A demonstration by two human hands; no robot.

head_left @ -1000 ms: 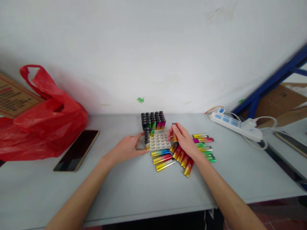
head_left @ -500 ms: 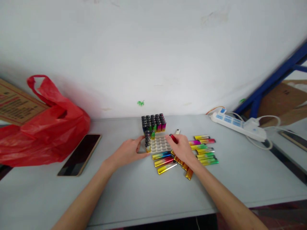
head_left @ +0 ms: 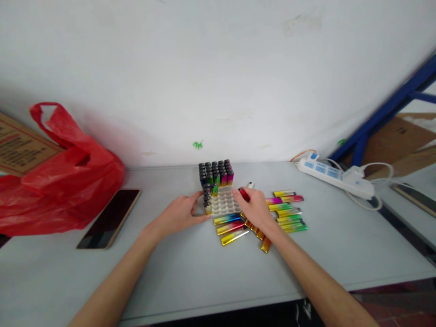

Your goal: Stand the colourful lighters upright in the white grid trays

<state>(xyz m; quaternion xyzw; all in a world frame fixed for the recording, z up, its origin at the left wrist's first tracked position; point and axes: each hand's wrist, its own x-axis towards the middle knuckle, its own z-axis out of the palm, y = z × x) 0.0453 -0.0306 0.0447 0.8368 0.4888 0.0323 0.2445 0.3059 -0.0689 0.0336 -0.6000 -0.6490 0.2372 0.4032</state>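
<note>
My left hand (head_left: 180,212) rests at the left edge of a white tray with round holes (head_left: 225,201), thumb at its front corner and fingers farther back, bracing it. A column of dark-topped lighters (head_left: 207,195) stands upright along that left side, with a green one (head_left: 214,189) beside it. My right hand (head_left: 255,206) is closed round a red lighter (head_left: 244,194) above the tray's right side. Loose shiny lighters (head_left: 235,236) lie in front of the tray, some partly hidden under my right hand. Behind it stands a block of upright lighters (head_left: 217,172).
More loose lighters (head_left: 289,218) lie to the right. A phone (head_left: 111,218) and a red plastic bag (head_left: 81,177) with a cardboard box (head_left: 25,150) are at the left. A white power strip (head_left: 335,178) with cables sits at the right, near a blue frame (head_left: 391,109).
The view has shifted slightly. My right hand still holds the red lighter near the tray's right side, now turned a little. My left hand stays at the tray's edge.
</note>
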